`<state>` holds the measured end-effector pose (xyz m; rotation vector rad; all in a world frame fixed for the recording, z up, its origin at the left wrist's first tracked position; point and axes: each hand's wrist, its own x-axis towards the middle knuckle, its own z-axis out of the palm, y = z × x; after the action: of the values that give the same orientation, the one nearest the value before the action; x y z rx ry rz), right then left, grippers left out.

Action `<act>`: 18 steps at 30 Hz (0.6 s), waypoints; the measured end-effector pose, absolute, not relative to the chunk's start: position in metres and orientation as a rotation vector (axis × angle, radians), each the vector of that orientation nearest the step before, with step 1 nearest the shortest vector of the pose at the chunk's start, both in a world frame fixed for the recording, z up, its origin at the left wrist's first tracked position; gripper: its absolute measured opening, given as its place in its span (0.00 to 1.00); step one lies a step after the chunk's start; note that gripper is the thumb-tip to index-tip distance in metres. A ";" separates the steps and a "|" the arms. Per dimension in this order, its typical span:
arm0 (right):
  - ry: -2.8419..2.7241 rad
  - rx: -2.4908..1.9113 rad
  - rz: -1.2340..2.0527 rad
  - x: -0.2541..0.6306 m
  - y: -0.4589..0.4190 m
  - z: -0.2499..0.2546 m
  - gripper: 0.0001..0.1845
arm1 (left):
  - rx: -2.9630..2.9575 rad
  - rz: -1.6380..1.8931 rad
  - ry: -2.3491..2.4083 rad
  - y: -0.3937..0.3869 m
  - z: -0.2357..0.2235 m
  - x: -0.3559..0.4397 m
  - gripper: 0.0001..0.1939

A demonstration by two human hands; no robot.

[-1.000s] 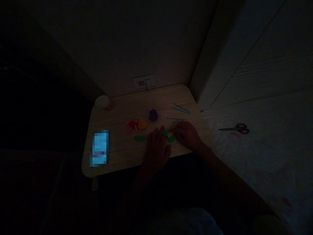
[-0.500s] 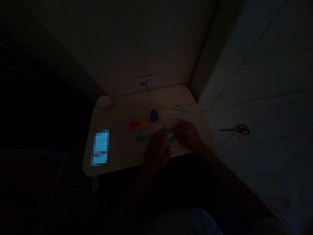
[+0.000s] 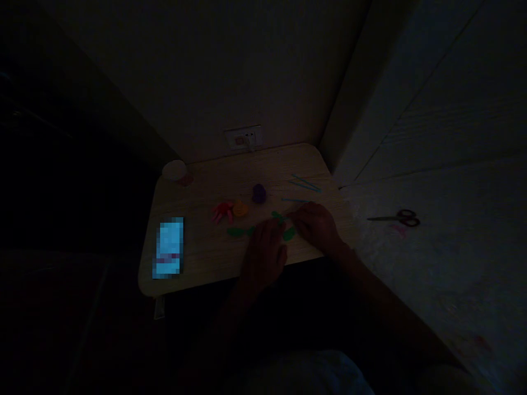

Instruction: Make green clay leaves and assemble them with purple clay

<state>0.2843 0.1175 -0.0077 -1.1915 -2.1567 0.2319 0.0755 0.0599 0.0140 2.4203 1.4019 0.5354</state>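
Observation:
In dim light, my left hand (image 3: 263, 248) lies over green modelling clay, fingertips at its upper piece (image 3: 277, 216) and thumb held apart. My right hand (image 3: 316, 224) is closed, its thumb and index finger pinched close to that clay; anything between them is too dark to make out. A green leaf-shaped piece (image 3: 289, 234) lies between the hands. Left of my left hand is another flat green piece (image 3: 236, 232), partly hidden at its right end. Beyond are a purple clay lump (image 3: 259, 193), a yellow lump (image 3: 240, 208) and a red clay piece (image 3: 223, 210) with pink finger-like strips.
Several thin blue sticks (image 3: 305, 184) lie at the small table's (image 3: 197, 263) back right. A lit phone (image 3: 168, 248) is on its left, a white-topped tub (image 3: 174, 170) at the back left. Scissors (image 3: 396, 219) lie to the right, off the table. A wall socket (image 3: 244, 137) is behind.
The upper green piece looks tilted further left at its top. My right fingers have shifted slightly; my left hand stays nearly in place.

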 end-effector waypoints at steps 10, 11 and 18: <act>-2.144 -1.210 0.217 0.283 0.118 -0.011 0.13 | 2.443 0.533 1.400 0.060 0.012 0.075 0.29; -2.152 -1.216 0.217 0.283 0.117 -0.011 0.13 | 2.444 0.532 1.397 0.061 0.012 0.076 0.29; -2.127 -1.214 0.258 0.284 0.116 -0.008 0.13 | 2.430 0.537 1.406 0.060 0.013 0.076 0.27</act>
<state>0.2839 0.1160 -0.0076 -1.2141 -2.1271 0.2580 0.0759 0.0600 0.0127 2.4298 1.4063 0.5369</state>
